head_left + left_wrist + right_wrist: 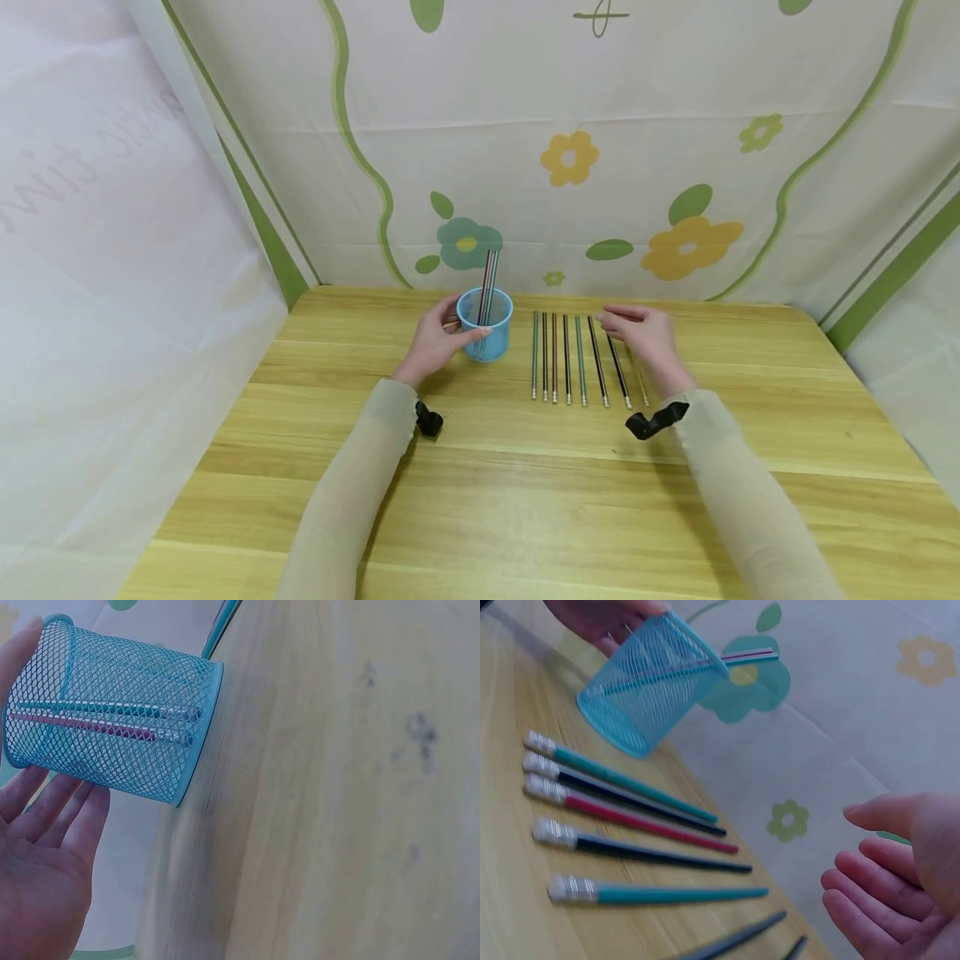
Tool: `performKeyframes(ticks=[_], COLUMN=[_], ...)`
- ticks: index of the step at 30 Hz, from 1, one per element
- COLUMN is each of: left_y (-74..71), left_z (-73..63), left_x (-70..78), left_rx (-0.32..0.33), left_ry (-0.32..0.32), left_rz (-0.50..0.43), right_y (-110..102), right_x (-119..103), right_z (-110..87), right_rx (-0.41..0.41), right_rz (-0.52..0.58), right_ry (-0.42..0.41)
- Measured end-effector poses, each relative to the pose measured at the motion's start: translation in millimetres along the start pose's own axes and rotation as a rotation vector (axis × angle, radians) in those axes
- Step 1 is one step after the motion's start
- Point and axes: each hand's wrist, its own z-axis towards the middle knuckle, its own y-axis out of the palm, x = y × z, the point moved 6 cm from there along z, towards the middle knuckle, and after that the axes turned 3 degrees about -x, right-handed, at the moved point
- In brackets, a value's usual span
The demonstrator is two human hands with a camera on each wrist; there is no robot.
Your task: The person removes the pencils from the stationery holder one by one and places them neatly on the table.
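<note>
My left hand [433, 342] grips a light blue mesh pencil cup [489, 347], thumb at the rim and fingers along its side. The cup stands upright near the table's back edge. Inside lean a red pencil [105, 727] and a teal pencil [97, 709], eraser ends down. To the cup's right several pencils lie side by side, among them a red pencil [652, 823], a black pencil [660, 855] and a teal pencil [682, 893]. Over the right end of the row hovers my right hand [647, 340], fingers loosely bent, nothing between them. Partly beneath it lies a yellowish pencil [640, 379].
The wooden table [510, 517] spreads out in front of both forearms. A pale cloth [480, 150] with flower prints hangs right behind the table's back edge, and more cloth flanks both sides. Each wrist carries a black camera mount [429, 420].
</note>
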Motion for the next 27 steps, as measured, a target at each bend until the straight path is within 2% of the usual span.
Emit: performKeyframes(ticks=[10,20,27], left_y=[0.2,-0.4,-0.5], left_z=[0.4,0.8,0.8], left_x=[0.2,0.0,-0.4], left_rx=[0.001,0.006,0.003], left_ry=[0.000,0.003,-0.001], left_rz=[-0.002,0.004,0.015], right_y=[62,110,132], right_x=[-33,-55,-63], right_z=[5.9,21.9,33.5], right_rx=[-0.093,-0.116,-0.134], right_rz=[0.039,-0.132,-0.146], right_ry=[-0.096,-0.163,-0.200])
